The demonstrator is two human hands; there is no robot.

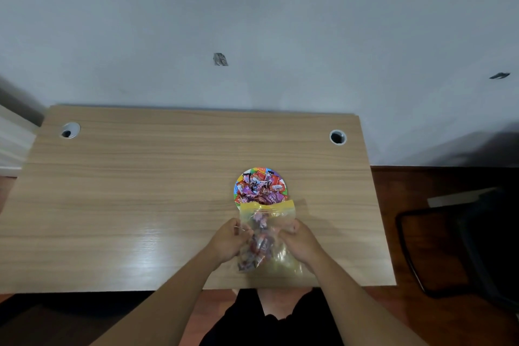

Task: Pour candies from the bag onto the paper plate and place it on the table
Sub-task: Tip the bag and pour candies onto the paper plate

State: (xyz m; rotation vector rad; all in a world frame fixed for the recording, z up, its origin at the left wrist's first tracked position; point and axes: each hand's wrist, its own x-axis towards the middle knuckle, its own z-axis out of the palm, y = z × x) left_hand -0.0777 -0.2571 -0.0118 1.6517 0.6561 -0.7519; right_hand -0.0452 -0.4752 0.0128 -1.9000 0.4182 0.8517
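A clear plastic bag [266, 236] with a yellow zip band is tilted, its open mouth over the near edge of a colourful paper plate [283, 180]. Wrapped candies [259, 188] in red, purple and pink lie heaped on the plate. More candies remain inside the bag. My left hand [229, 241] grips the bag's left side and my right hand [300, 243] grips its right side, both behind the mouth. The plate rests on the wooden table [140, 191], right of centre.
Two round cable holes sit at the table's far corners, the left hole [69, 130] and the right hole [337, 137]. A dark chair [449, 247] stands to the right of the table. The wall rises right behind the table's far edge.
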